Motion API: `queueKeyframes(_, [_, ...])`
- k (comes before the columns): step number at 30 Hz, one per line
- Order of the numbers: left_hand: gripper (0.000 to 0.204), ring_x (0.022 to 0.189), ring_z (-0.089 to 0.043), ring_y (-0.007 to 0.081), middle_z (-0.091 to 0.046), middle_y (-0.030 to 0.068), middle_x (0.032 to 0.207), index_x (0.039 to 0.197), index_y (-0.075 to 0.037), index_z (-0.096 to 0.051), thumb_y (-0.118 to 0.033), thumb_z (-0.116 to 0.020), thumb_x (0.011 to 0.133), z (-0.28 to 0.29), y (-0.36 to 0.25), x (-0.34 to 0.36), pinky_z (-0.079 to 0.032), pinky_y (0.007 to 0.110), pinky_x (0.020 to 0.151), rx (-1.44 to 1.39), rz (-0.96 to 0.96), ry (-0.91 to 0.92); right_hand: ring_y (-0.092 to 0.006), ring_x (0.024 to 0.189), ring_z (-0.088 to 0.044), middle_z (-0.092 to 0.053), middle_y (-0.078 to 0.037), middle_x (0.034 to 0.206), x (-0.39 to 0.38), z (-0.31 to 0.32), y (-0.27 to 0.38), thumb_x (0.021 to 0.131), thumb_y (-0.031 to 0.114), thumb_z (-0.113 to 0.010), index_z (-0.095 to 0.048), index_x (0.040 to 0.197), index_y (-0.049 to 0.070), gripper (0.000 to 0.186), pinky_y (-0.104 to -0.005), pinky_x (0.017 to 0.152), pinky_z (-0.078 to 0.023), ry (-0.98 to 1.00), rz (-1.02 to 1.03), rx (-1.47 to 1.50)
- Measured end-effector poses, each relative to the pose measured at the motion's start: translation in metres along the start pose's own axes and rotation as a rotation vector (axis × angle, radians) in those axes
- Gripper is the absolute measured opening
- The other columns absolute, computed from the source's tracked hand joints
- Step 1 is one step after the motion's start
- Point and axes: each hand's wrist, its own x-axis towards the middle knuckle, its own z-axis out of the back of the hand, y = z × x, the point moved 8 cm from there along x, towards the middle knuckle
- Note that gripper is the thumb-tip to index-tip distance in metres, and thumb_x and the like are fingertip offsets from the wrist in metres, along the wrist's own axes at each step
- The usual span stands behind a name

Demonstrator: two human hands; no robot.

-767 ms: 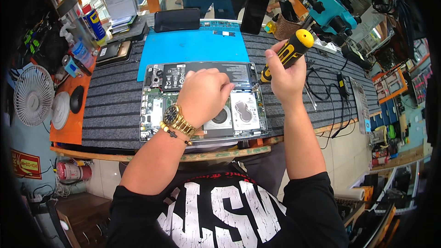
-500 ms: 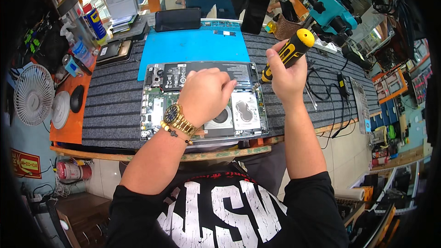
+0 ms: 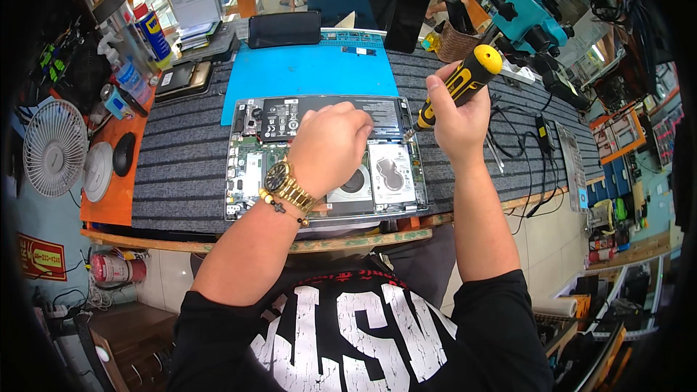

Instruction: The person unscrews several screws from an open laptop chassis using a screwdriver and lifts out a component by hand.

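An opened-up laptop base (image 3: 253, 209) lies in front of me with its insides showing. Across its far side runs the black battery (image 3: 282, 117), and at the near right sits a silver hard drive (image 3: 392, 178). My right hand (image 3: 465, 120) grips a black and yellow screwdriver (image 3: 472, 76), tilted so that its tip points down at the laptop's right edge, beside the battery. Whether the tip touches a screw is too small to tell. My left hand (image 3: 330, 138) is over the middle of the laptop, fingers curled in near the battery; its fingertips are mostly hidden.
Beyond the laptop lies a blue work mat (image 3: 308, 76) with a small circuit board (image 3: 358, 51) on it. Phones (image 3: 284, 30) stand at its far edge. Cables (image 3: 519, 145) trail on the right; a fan (image 3: 54, 149) and bottles (image 3: 129, 80) are left.
Both hands keep nearly the same pose over the laptop, while the whole view has shifted slightly. Across the bench, another person's hand has moved.
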Motion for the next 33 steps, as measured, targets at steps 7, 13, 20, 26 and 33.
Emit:
queueKeyframes(7, [0.013,0.090,-0.071,0.0356,-0.072,0.0105,0.089,0.097,-0.006,-0.081,-0.016,-0.073,0.101,0.000,-0.003,0.001,-0.053,0.048,0.081,0.012,0.000,0.015,-0.0059,0.081,-0.063,-0.066,0.002,0.094,0.001,0.002,-0.001,0.099,0.007,-0.081,-0.062,0.110,0.006,0.022,-0.0243,0.073,-0.052,0.001,-0.001,-0.022])
queueKeyframes(13, [0.015,0.088,-0.072,0.0360,-0.073,0.0115,0.089,0.096,-0.005,-0.082,-0.017,-0.075,0.100,0.001,-0.003,0.002,-0.055,0.048,0.080,-0.004,-0.007,0.017,-0.0074,0.082,-0.064,-0.067,0.001,0.095,0.001,0.002,0.001,0.100,0.008,-0.081,-0.062,0.112,0.006,0.022,-0.0255,0.075,-0.053,-0.004,-0.006,0.016])
queueKeyframes(20, [0.014,0.082,-0.075,0.0291,-0.076,0.0139,0.090,0.101,0.000,-0.083,-0.013,-0.077,0.099,-0.007,0.004,0.000,-0.059,0.039,0.077,-0.295,0.065,0.091,-0.0196,0.080,-0.067,-0.066,-0.009,0.094,0.007,0.036,0.021,0.109,0.018,-0.069,-0.057,0.111,0.004,0.018,-0.0349,0.078,-0.056,-0.228,0.079,0.315])
queueKeyframes(26, [0.018,0.083,-0.076,0.0276,-0.079,0.0149,0.095,0.110,0.000,-0.083,-0.014,-0.076,0.102,-0.006,-0.015,0.005,-0.059,0.037,0.078,-0.530,-0.015,0.150,-0.0225,0.081,-0.064,-0.063,-0.011,0.092,-0.001,0.033,0.037,0.108,0.018,-0.065,-0.054,0.114,0.003,0.019,-0.0380,0.078,-0.056,-0.248,0.021,0.507])
queueKeyframes(33, [0.017,0.077,-0.073,0.0277,-0.077,0.0158,0.090,0.099,0.003,-0.081,-0.014,-0.078,0.100,-0.007,-0.002,0.002,-0.058,0.038,0.074,-0.391,0.021,0.098,-0.0218,0.080,-0.062,-0.062,-0.011,0.091,-0.019,0.040,0.044,0.106,0.014,-0.066,-0.054,0.113,0.004,0.017,-0.0376,0.076,-0.055,-0.194,0.034,0.463])
